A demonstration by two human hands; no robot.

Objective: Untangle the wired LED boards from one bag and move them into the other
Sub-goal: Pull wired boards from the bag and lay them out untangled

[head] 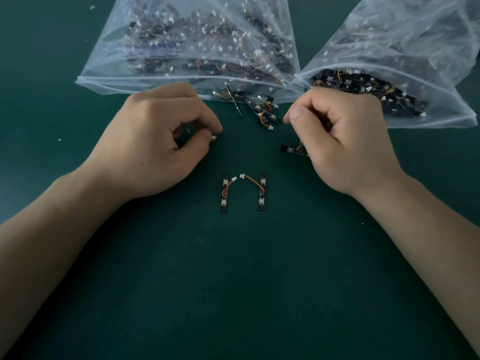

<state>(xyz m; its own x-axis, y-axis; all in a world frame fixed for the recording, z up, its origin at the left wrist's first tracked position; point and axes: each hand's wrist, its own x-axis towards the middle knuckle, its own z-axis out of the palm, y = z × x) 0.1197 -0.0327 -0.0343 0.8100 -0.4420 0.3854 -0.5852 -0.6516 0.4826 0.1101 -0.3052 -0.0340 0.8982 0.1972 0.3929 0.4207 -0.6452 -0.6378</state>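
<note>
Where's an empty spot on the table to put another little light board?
The big bare stretch of green table nearest you, between the forearms and below the two laid-out LED boards, is free. So is the far left, beside the left bag. Crowded: the tangled pile between the left hand and right hand.

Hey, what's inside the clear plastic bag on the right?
The clear plastic bag holds a heap of black wired LED boards with white connectors at its mouth. Farther back, wrinkled plastic blurs the contents.
</note>
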